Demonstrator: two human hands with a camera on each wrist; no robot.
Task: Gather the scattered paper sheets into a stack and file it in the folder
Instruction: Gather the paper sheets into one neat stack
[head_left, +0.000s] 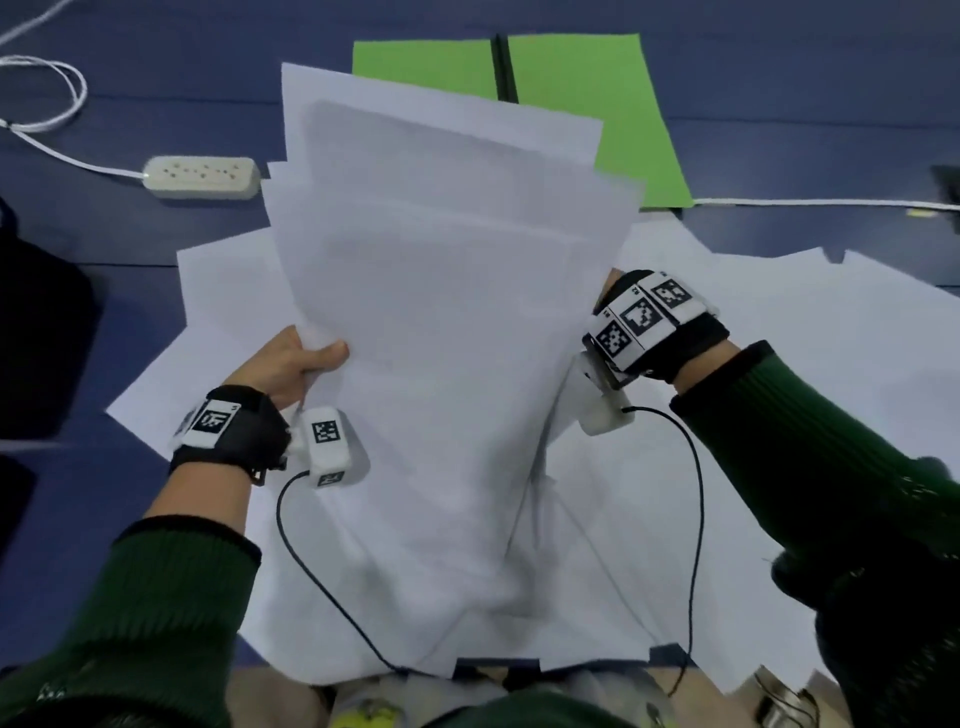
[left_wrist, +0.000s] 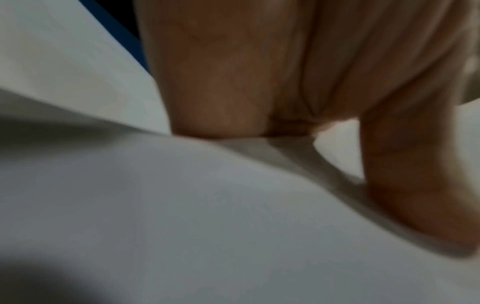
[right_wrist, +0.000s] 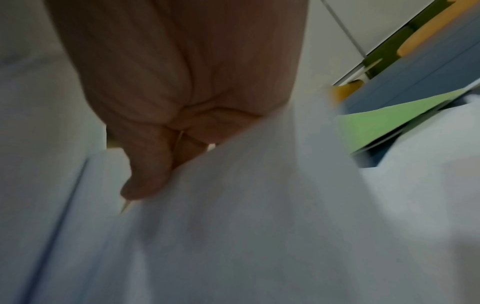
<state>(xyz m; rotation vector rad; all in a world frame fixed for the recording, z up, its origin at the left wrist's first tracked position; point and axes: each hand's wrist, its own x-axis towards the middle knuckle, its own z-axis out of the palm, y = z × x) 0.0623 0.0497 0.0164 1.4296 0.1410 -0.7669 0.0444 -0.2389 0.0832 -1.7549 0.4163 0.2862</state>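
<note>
Both hands grip one loose, uneven bundle of white paper sheets — left hand, right hand — while more white sheets litter the blue surface and the open green folder at its far edge awaits filing.

White paper sheets, unevenly fanned, lifted and tilted; more sheets scattered flat beneath; beyond them, green folder lying open.

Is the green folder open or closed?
Open. The green folder lies spread flat on the blue table, both covers showing on either side of its dark spine, partly hidden by the held paper sheets.
</note>
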